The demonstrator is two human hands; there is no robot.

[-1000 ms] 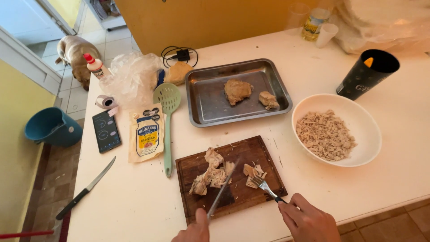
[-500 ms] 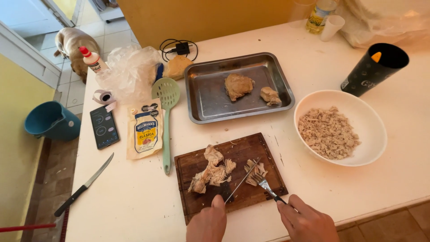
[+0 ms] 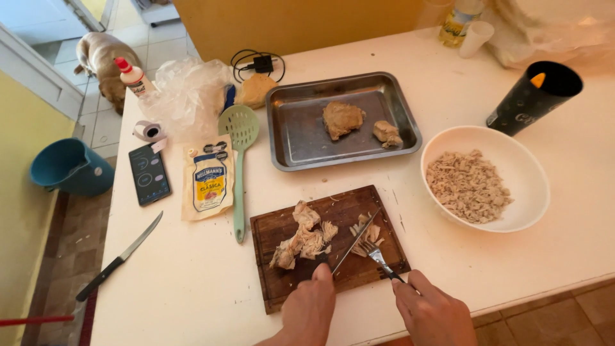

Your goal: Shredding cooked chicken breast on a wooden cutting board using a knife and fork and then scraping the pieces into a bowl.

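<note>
At the bottom centre of the frame, the left hand (image 3: pixel 309 312) grips a knife (image 3: pixel 354 243) whose blade slants up across the wooden cutting board (image 3: pixel 272 295). The right hand (image 3: pixel 432 314), closed around a fork (image 3: pixel 379 259), presses its tines into shredded chicken (image 3: pixel 365 232) just right of the blade. A larger chicken piece (image 3: pixel 302 239) lies mid-board, left of the knife.

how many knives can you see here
2. One knife is in the left hand over the cutting board; another knife lies on the table near its left edge.
</note>
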